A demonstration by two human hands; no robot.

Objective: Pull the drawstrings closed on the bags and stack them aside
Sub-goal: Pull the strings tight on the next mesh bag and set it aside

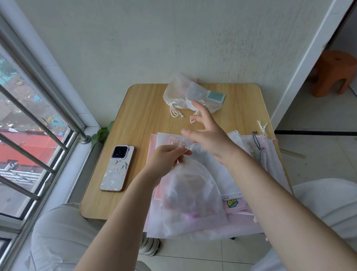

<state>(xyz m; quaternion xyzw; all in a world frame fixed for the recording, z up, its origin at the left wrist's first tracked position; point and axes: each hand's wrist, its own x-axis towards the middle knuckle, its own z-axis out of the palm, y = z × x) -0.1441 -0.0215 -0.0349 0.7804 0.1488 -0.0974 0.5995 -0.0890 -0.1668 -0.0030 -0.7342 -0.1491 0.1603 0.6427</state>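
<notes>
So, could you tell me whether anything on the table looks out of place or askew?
Only the pile of flat bags: it overhangs the near edge of the table toward the person's lap. Nothing looks spilled or damaged.

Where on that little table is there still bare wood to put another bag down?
Bare wood shows on the table at the far left corner, between the phone and the closed bags by the wall, and in a strip behind the right hand. The near half is crowded with the flat bag pile.

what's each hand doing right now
Left hand: pinches the gathered neck of the bag.
Right hand: open, fingers spread, holds nothing.
</notes>
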